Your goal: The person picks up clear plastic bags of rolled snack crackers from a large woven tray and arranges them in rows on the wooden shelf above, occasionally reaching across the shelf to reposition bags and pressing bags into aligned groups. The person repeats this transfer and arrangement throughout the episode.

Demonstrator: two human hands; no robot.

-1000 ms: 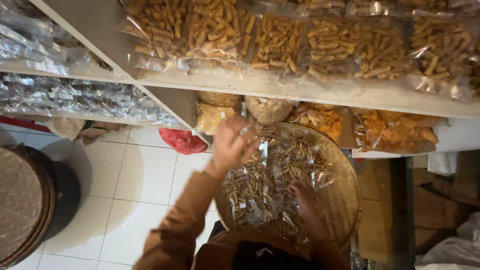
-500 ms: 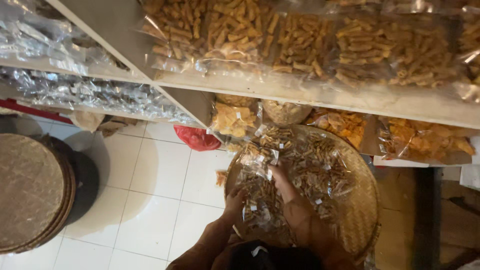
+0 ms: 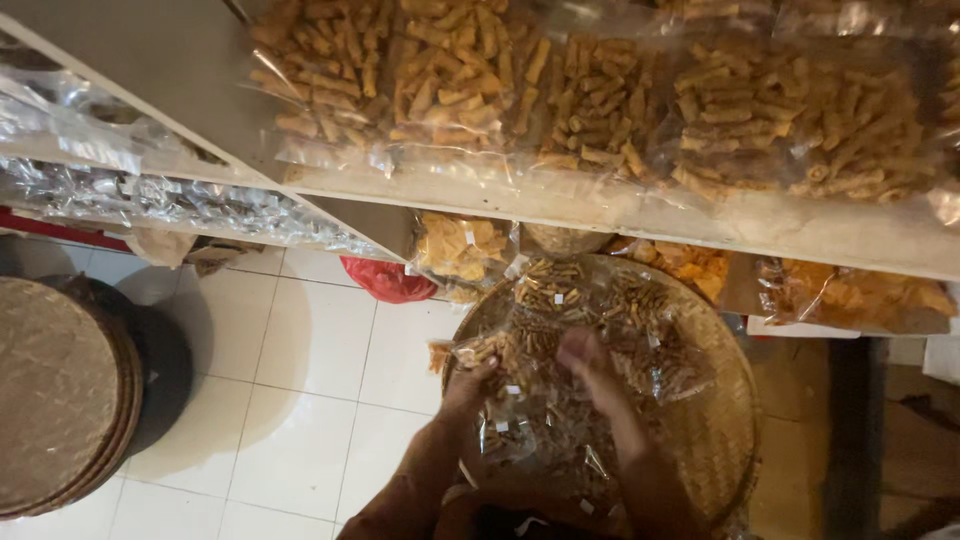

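On the far left I see a stack of round woven lids (image 3: 55, 400) on the white floor. My left hand (image 3: 470, 385) grips a small clear snack packet (image 3: 480, 348) at the left edge of the big woven tray (image 3: 725, 430). My right hand (image 3: 590, 365) is blurry over the packet pile (image 3: 590, 310); I cannot tell its grip.

Clear snack packets (image 3: 560, 330), small white labels: under both hands. Clear bags of golden sticks (image 3: 600, 100): shelf above. Orange chip bags (image 3: 460, 245): just beyond the hands.
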